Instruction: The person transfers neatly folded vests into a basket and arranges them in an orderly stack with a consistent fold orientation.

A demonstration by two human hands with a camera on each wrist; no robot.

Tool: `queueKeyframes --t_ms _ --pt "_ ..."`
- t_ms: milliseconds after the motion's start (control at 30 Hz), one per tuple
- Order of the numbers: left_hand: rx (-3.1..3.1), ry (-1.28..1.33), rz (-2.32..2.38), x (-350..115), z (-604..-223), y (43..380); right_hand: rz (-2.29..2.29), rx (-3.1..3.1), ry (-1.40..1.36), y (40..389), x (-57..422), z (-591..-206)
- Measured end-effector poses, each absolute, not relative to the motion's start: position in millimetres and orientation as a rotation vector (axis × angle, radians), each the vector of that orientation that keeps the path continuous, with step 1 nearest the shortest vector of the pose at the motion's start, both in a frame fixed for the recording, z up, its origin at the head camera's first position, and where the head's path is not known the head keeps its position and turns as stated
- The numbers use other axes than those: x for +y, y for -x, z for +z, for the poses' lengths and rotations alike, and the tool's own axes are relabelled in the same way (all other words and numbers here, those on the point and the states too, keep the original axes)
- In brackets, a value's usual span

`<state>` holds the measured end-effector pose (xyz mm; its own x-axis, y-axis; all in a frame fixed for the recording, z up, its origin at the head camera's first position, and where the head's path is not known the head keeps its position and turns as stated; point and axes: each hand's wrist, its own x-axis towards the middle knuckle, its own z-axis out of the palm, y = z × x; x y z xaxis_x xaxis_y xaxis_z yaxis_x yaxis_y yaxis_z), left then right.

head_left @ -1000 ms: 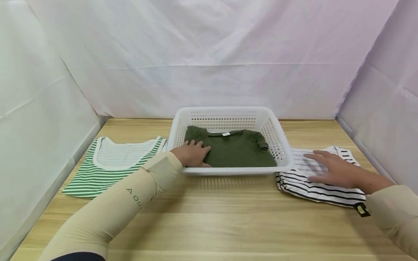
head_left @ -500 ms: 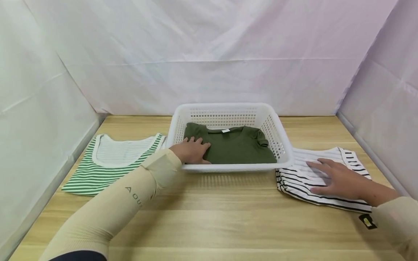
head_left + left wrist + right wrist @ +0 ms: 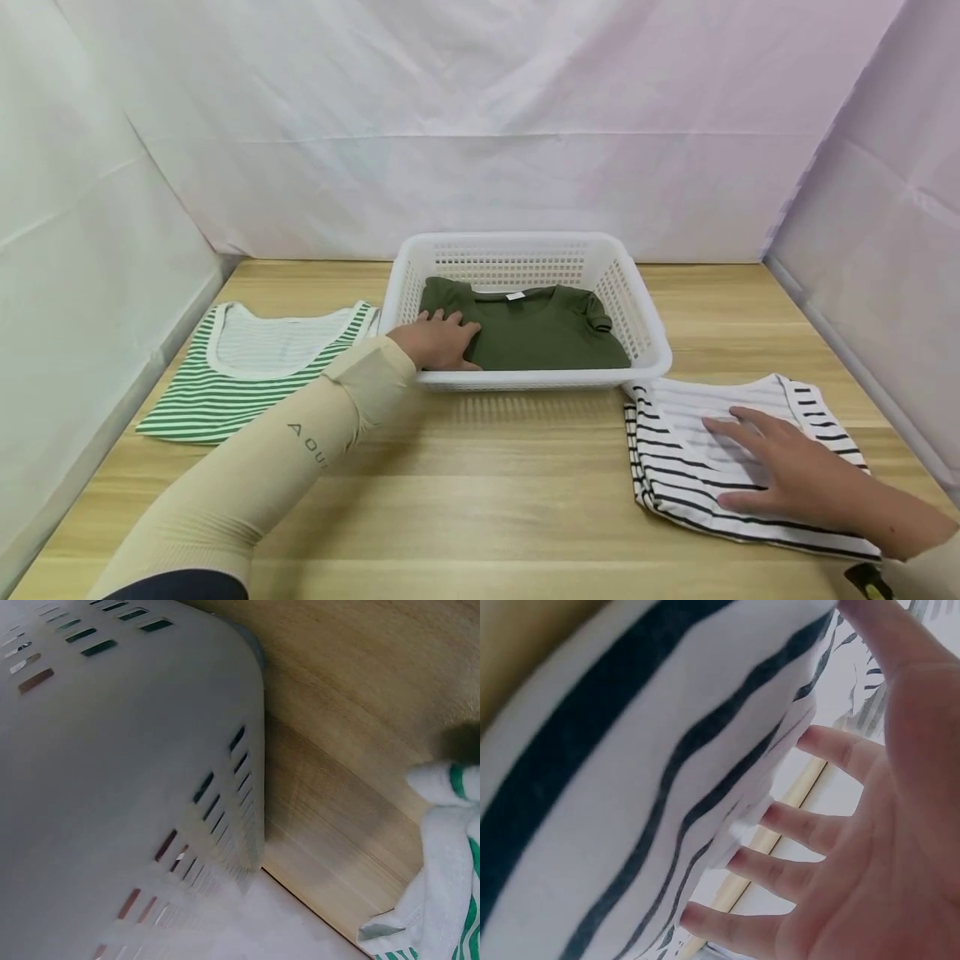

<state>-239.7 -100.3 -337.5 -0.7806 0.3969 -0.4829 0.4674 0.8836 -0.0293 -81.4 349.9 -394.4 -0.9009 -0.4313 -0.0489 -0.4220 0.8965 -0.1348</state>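
A folded dark green T-shirt [image 3: 540,333] lies inside a white plastic basket [image 3: 648,358]. My left hand [image 3: 438,342] reaches over the basket's near left corner and rests spread on the shirt's left side. To the right, my right hand [image 3: 802,479] lies over a folded white top with black stripes [image 3: 690,492]. Its fingers are spread and fairly straight, and their tips touch the striped cloth [image 3: 652,772] in the right wrist view. The left wrist view shows the basket's outer wall [image 3: 127,772]; the left hand is hidden there.
A folded green-and-white striped top [image 3: 247,400] lies left of the basket, partly behind the left sleeve. White sheets [image 3: 495,183] enclose the wooden table [image 3: 480,500] at the back and both sides. A dark tag [image 3: 868,579] shows by the right sleeve.
My right hand and the black-striped top have slid towards the front of the table and slightly right. The left hand stays on the green T-shirt. The head view has shifted slightly.
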Motion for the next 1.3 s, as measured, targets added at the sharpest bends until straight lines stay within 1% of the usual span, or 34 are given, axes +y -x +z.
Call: queueKeyframes --t_ms 300,500,800,1000,1300 --pt "2.564 -0.608 -0.176 -100.2 -333.6 238.3 -0.12 2.994 0.694 50.6 320.0 -392.2" --pt "2.564 -0.61 -0.175 -100.9 -334.8 238.8 -0.052 2.969 0.662 39.3 289.6 -389.1" --pt "2.565 -0.606 -0.155 -101.1 -334.7 239.4 0.033 2.924 0.721 37.8 231.7 -379.7" --pt "2.581 -0.606 -0.169 -101.7 -335.2 239.0 0.054 2.872 0.779 44.3 197.0 -375.2" --pt "2.558 -0.589 -0.139 -101.3 -334.0 241.2 0.131 2.898 0.879 42.0 152.9 -381.3"
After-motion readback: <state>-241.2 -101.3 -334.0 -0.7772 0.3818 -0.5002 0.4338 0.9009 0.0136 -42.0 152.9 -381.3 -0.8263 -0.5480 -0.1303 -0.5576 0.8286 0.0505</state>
